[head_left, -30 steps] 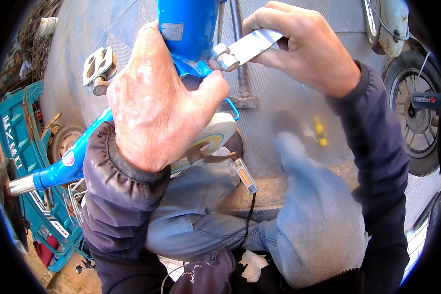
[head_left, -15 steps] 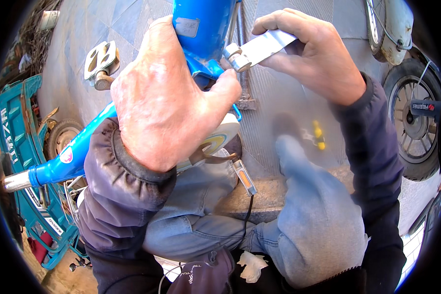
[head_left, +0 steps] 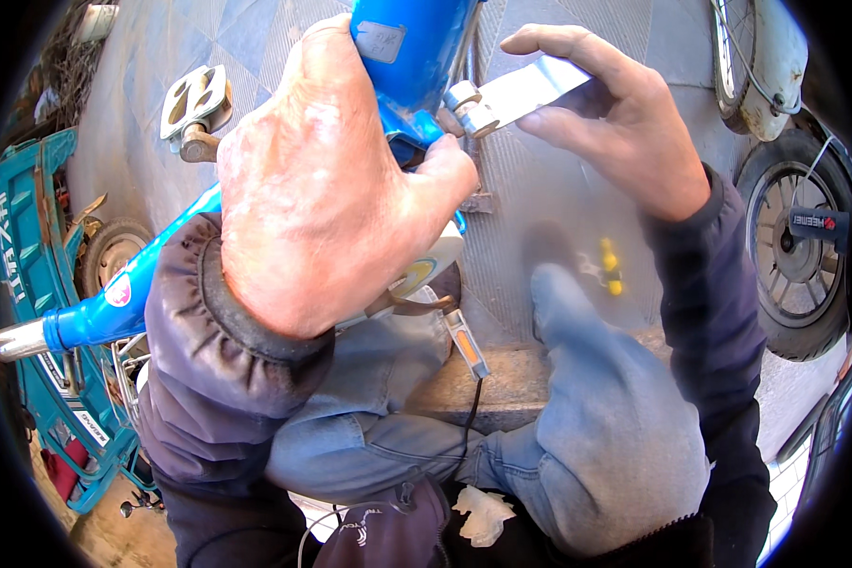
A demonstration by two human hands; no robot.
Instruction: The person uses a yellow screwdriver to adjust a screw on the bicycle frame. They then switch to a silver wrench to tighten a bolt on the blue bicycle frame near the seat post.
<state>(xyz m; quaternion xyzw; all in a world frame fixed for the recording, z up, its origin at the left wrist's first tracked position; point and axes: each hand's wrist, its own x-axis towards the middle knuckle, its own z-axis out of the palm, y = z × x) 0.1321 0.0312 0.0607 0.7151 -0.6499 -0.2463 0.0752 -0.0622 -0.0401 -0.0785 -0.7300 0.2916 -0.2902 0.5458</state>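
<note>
Blue bicycle frame (head_left: pixel 417 57) in the clenched left hand (head_left: pixel 322 189), flat metal wrench (head_left: pixel 525 90) pinched by the right hand (head_left: pixel 625 133)

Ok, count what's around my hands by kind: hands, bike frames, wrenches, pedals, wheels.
Hands: 2, left hand, right hand
Blue bike frame: 1
Flat metal wrench: 1
Pedals: 2
Wheels: 3
Total: 9

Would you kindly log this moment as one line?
left hand: grips blue bike frame | right hand: holds flat metal wrench on bolt
</note>
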